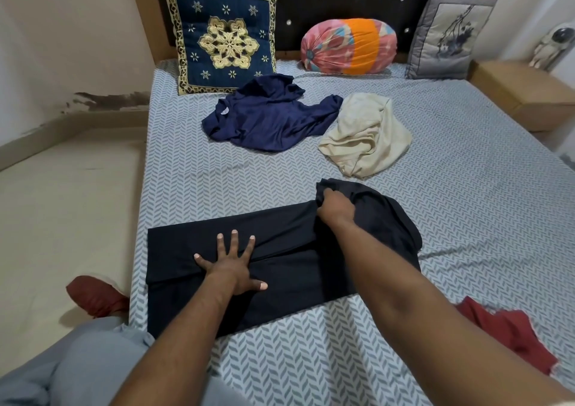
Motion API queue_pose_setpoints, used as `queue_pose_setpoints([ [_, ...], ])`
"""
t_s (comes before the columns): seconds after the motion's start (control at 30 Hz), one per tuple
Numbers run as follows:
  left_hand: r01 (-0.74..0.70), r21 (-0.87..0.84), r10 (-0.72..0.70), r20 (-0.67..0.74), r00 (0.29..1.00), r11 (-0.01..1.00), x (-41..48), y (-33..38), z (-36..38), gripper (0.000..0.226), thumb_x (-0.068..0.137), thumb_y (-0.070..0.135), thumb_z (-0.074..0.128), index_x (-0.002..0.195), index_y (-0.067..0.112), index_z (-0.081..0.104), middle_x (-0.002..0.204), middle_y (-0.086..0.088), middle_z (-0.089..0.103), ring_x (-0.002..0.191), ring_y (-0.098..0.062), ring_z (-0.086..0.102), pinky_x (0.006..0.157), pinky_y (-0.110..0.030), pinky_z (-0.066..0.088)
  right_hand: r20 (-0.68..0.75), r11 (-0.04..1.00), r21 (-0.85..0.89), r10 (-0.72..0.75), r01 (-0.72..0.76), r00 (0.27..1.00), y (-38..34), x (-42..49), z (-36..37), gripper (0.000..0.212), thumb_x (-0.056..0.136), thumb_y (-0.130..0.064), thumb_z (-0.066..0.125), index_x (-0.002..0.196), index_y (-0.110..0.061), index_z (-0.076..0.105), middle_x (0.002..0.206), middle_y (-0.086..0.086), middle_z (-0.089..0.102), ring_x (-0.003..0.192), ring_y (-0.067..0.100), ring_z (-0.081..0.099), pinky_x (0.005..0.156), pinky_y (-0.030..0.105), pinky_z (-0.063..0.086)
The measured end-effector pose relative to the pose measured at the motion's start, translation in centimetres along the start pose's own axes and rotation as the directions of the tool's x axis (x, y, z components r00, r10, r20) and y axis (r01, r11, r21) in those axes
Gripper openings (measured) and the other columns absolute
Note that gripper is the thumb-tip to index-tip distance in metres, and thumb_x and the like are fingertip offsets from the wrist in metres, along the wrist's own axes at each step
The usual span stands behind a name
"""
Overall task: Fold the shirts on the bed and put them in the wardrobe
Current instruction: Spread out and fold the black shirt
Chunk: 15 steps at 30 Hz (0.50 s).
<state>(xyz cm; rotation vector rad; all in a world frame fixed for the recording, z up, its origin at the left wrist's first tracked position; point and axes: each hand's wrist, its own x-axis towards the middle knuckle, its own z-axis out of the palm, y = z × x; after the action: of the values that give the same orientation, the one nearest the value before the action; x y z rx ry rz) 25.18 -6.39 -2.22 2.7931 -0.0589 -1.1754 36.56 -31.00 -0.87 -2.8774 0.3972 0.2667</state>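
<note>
Palm down, the left hand (231, 265) presses flat on the middle of a black fabric shirt (280, 268), fingers straight and spread. This shirt lies partly folded into a long band at the near edge of the grey-and-white herringbone bed sheet (466, 187). The right hand (336, 209) clutches a bunched fold at its far right end. Farther away lie 2 more: a crumpled navy-blue shirt (270, 119) on the left, a crumpled cream shirt (364, 134) just beside it.

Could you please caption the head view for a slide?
Left hand presses a black shirt on the bed; right hand grips its bunched end.
</note>
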Motion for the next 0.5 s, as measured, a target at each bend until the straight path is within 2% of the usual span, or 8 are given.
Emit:
queue_pose_setpoints([
  [0.07,0.001,0.000,-0.001,-0.002,1.000,1.000,0.0,-0.2,0.0,0.120,0.070,0.079,0.059,0.145,0.043,-0.028,0.151,0.000,-0.043,0.138,-0.034,-0.038,0.099,-0.082,-0.001,-0.065,0.969,0.232,0.097,-0.079,0.993,0.4,-0.2,-0.5,0.035,0.084,-0.027,0.060,0.117,-0.017,0.055,0.116,0.007,0.061,0.108,0.029,0.059,0.089,0.036,0.046],
  [0.1,-0.001,0.001,0.001,-0.001,1.000,1.000,0.0,-0.2,0.0,0.121,0.070,0.079,0.059,0.145,0.043,-0.028,0.151,0.000,-0.042,0.138,-0.034,-0.038,0.098,-0.082,-0.001,-0.085,0.904,0.409,0.175,-0.126,0.981,1.0,-0.4,-0.9,0.036,0.082,-0.030,0.062,0.116,-0.019,0.056,0.109,0.006,0.062,0.102,0.025,0.059,0.089,0.034,0.045],
  [0.17,-0.003,-0.005,0.003,-0.001,1.000,1.000,-0.1,-0.2,-0.2,0.122,0.070,0.079,0.060,0.145,0.042,-0.028,0.151,0.000,-0.042,0.139,-0.034,-0.038,0.098,-0.083,-0.001,-0.081,0.667,0.724,0.334,-0.175,0.939,2.5,-0.9,-1.6,0.037,0.078,-0.031,0.064,0.113,-0.019,0.060,0.099,0.001,0.062,0.093,0.021,0.057,0.088,0.031,0.045],
  [0.23,0.003,-0.013,-0.003,-0.007,1.000,1.000,-0.2,-0.2,-0.4,0.123,0.069,0.078,0.062,0.145,0.041,-0.028,0.152,0.000,-0.041,0.139,-0.034,-0.036,0.098,-0.083,0.000,-0.068,0.398,0.908,0.455,-0.135,0.888,4.5,-1.7,-1.8,0.038,0.073,-0.029,0.061,0.106,-0.012,0.067,0.093,0.002,0.067,0.086,0.021,0.061,0.082,0.035,0.050],
  [0.27,0.005,-0.013,-0.005,-0.007,1.000,1.000,-0.3,-0.1,-0.5,0.124,0.068,0.078,0.063,0.146,0.041,-0.027,0.152,0.000,-0.040,0.140,-0.033,-0.036,0.098,-0.083,0.001,-0.052,0.270,0.957,0.505,-0.101,0.861,5.7,-2.5,-1.6,0.037,0.070,-0.027,0.059,0.100,-0.008,0.068,0.086,0.003,0.067,0.079,0.020,0.060,0.075,0.036,0.051],
  [0.33,0.012,-0.012,-0.012,-0.012,1.000,1.000,-0.5,0.1,-0.6,0.127,0.066,0.078,0.064,0.146,0.040,-0.026,0.153,0.000,-0.040,0.141,-0.033,-0.034,0.099,-0.083,0.003,0.007,0.088,0.994,0.570,-0.069,0.821,7.8,-4.3,-0.9,0.016,0.072,-0.019,0.056,0.080,-0.007,0.063,0.073,0.002,0.058,0.068,0.017,0.051,0.063,0.033,0.044],
  [0.37,0.018,-0.013,-0.018,-0.013,1.000,1.000,-0.6,0.1,-0.6,0.127,0.066,0.078,0.064,0.147,0.040,-0.026,0.153,0.000,-0.040,0.141,-0.032,-0.034,0.099,-0.082,0.004,0.035,0.037,0.997,0.591,-0.070,0.806,8.8,-5.1,-0.4,0.005,0.074,-0.015,0.055,0.072,-0.011,0.057,0.069,0.002,0.052,0.066,0.017,0.046,0.060,0.030,0.040],
  [0.5,0.033,-0.013,-0.033,-0.033,0.999,0.999,-1.0,0.0,-0.5,0.130,0.063,0.080,0.065,0.147,0.039,-0.025,0.153,-0.002,-0.039,0.142,-0.031,-0.032,0.099,-0.082,0.007,0.160,-0.120,0.987,0.659,-0.107,0.735,12.0,-8.0,1.0,0.009,0.069,-0.018,0.059,0.071,-0.016,0.050,0.070,0.003,0.046,0.063,0.018,0.043,0.056,0.030,0.036],
])
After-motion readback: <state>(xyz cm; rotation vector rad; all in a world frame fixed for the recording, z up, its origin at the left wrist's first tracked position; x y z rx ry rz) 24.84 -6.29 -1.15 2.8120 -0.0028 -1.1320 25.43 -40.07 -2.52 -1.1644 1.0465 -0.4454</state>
